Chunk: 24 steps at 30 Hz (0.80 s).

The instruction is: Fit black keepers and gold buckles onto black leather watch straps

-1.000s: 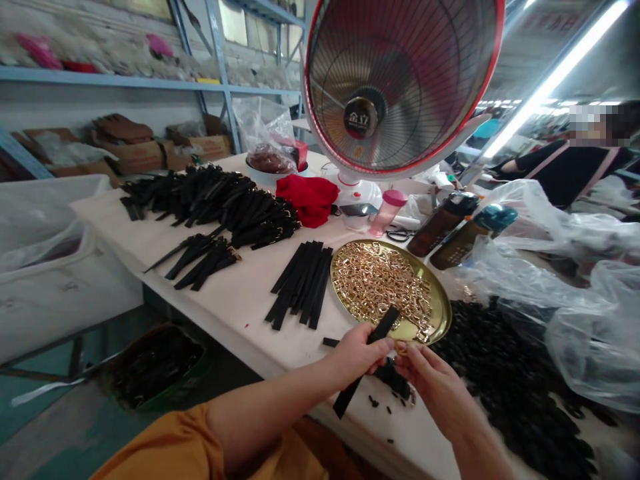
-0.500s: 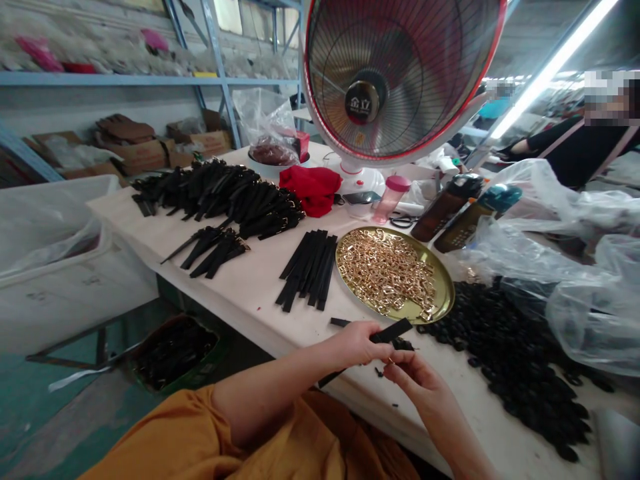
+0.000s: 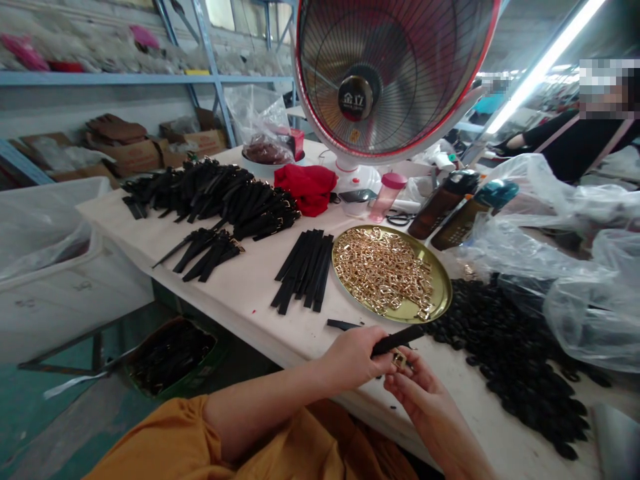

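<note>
My left hand (image 3: 353, 359) is closed on a black strap (image 3: 400, 339) that points right, toward the gold tray (image 3: 440, 300). Just below it my right hand (image 3: 413, 387) pinches a small gold buckle (image 3: 399, 360) against the strap. The round tray holds several gold buckles (image 3: 383, 270). A neat bundle of plain black straps (image 3: 304, 269) lies left of the tray. A single short strap (image 3: 343, 325) lies on the table by my left hand.
A big pile of black straps with buckles (image 3: 215, 193) lies at the far left, a smaller bunch (image 3: 207, 252) nearer. Black small parts (image 3: 515, 360) heap at the right beside clear plastic bags (image 3: 575, 267). A heater dish (image 3: 385, 73), red cloth (image 3: 306, 187), bottles (image 3: 443, 203), another person (image 3: 580, 140) behind.
The strap in my left hand has swung from upright and steep to nearly level. My right hand has brought the buckle up against it. Both hands sit a little lower in view.
</note>
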{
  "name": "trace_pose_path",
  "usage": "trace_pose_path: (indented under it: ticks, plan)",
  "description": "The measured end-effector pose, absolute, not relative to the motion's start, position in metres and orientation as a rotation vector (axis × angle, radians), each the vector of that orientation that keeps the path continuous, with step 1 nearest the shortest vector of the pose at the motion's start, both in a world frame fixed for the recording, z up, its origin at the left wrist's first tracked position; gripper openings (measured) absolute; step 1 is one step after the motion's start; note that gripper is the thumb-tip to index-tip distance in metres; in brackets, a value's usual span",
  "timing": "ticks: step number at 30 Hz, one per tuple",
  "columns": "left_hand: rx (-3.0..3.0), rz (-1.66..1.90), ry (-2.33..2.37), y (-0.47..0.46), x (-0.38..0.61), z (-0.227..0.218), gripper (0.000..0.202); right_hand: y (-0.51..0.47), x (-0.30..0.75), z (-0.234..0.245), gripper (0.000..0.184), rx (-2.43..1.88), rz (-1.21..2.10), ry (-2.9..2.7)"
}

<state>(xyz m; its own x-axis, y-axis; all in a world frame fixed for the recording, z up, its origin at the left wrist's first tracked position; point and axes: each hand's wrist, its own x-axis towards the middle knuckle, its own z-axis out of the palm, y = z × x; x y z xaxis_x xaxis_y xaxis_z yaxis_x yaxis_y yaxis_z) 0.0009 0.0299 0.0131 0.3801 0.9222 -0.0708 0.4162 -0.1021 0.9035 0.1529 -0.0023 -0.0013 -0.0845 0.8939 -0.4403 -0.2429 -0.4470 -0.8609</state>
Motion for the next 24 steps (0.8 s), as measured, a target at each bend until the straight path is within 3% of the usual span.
trace_pose_path:
  ticks: [7, 11, 15, 24]
  plan:
    - [1.715, 0.572, 1.202, 0.030, -0.002, 0.010, 0.019, -0.003, 0.154, -0.020, 0.032, -1.427, 1.253, -1.165]
    - [1.641, 0.591, 1.147, 0.029, -0.009, 0.009, 0.029, -0.001, 0.158, -0.021, 0.026, -1.379, 1.341, -0.815]
    - [1.733, 0.447, 1.140, 0.024, -0.015, 0.006, 0.029, 0.000, 0.158, -0.017, 0.031, -1.288, 1.462, -0.430]
    - [2.154, 0.294, 1.111, 0.020, -0.008, 0.011, 0.031, -0.012, 0.152, -0.019, 0.029, -1.229, 1.552, -0.301]
